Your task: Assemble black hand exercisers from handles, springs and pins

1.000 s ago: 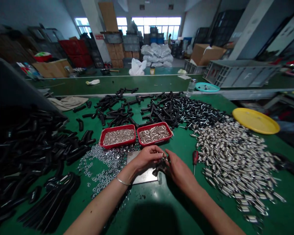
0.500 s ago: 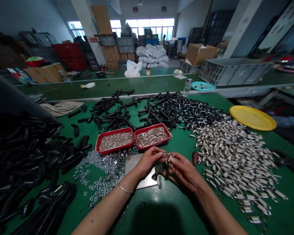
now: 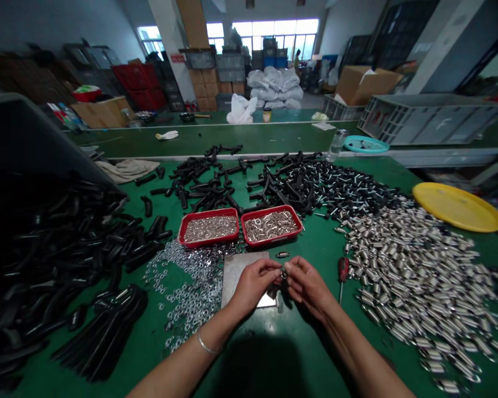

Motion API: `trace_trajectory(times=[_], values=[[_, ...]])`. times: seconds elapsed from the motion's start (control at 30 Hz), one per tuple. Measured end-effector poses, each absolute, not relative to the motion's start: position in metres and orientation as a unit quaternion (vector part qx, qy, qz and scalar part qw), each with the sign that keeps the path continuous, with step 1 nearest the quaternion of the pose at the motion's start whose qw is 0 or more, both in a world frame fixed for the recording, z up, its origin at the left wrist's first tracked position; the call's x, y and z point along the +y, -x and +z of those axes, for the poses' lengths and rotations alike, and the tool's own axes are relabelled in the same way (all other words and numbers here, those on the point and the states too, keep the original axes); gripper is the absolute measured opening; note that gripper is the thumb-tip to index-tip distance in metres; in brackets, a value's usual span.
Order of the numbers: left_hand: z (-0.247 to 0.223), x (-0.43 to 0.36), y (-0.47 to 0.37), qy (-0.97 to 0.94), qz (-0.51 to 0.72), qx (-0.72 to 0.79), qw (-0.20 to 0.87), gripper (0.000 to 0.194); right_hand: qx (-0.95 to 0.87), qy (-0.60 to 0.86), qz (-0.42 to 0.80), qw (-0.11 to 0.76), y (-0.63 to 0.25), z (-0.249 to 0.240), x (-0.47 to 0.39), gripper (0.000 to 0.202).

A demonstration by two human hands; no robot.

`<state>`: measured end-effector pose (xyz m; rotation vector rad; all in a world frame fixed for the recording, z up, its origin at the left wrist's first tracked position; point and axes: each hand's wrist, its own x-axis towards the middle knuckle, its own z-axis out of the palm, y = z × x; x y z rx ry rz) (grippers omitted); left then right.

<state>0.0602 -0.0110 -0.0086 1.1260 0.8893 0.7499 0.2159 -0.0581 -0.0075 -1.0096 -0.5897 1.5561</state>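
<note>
My left hand (image 3: 253,284) and my right hand (image 3: 311,287) meet above a flat metal plate (image 3: 237,271), fingertips pinched together. Between them is a small coil spring (image 3: 283,274), seen nearly end-on and partly covered by my fingers. The left thumb and forefinger close on a small metal part against it, too hidden to name. Just beyond my fingertips, a loose spring (image 3: 282,255) lies on the green table. Under my left hand, a dark hammer head (image 3: 274,292) shows only in part.
Two red trays (image 3: 209,241) hold small metal pieces. Nuts (image 3: 195,296) spread at left, beside black handle-like parts (image 3: 108,331). A red screwdriver (image 3: 343,268) lies right of my hand, before a heap of springs (image 3: 423,276). A yellow lid (image 3: 456,207) sits behind.
The view has swung slightly left. My fingertips have drawn together and the spring has turned between them. A loose spring now shows beyond my hands, and more of the hammer is covered.
</note>
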Motion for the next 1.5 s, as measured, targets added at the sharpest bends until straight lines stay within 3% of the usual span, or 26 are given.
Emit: trace_trajectory(times=[0.2,0.33,0.47,0.53,0.63,0.77,0.87,0.97,1.23,1.33,1.4,1.5], values=[[-0.007,-0.014,-0.044,-0.423,0.346,0.357,0.758,0.035,-0.214,0.437,0.686,0.541,-0.203,-0.007,-0.054,0.038],[-0.011,-0.018,-0.029,-0.467,0.334,0.355,0.738,0.033,-0.169,0.426,0.743,0.488,-0.202,-0.012,-0.063,0.032],[-0.008,-0.025,-0.014,-0.655,0.354,0.357,0.564,0.021,-0.198,0.441,0.749,0.453,-0.201,-0.016,-0.064,0.028],[-0.005,-0.03,-0.006,-0.742,0.347,0.343,0.459,0.025,-0.252,0.475,0.708,0.458,-0.196,-0.012,-0.06,0.028],[0.004,-0.032,0.014,-0.791,0.331,0.338,0.388,0.03,-0.412,0.545,0.575,0.451,-0.185,0.004,-0.051,0.03],[0.021,0.004,0.085,-0.795,0.308,0.437,0.287,0.02,-0.604,0.587,0.369,0.394,-0.187,0.025,-0.039,0.03],[0.033,0.051,0.157,-0.785,0.098,0.609,0.052,0.027,-0.637,0.586,0.347,0.361,-0.191,0.029,-0.035,0.027],[0.032,0.086,0.204,-0.771,0.034,0.635,0.015,0.026,-0.602,0.584,0.393,0.376,-0.182,0.023,-0.035,0.024],[0.018,0.111,0.219,-0.769,-0.028,0.638,0.003,0.029,-0.469,0.546,0.538,0.439,-0.167,-0.001,-0.033,0.035],[0.035,0.109,0.22,-0.764,0.0,0.645,0.021,0.048,-0.467,0.561,0.526,0.435,-0.175,-0.004,-0.035,0.036],[0.045,0.092,0.206,-0.767,0.095,0.624,0.118,0.06,-0.456,0.557,0.541,0.435,-0.178,-0.006,-0.036,0.038],[0.043,0.044,0.156,-0.701,0.237,0.513,0.435,0.059,-0.431,0.545,0.57,0.439,-0.176,-0.008,-0.036,0.04]])
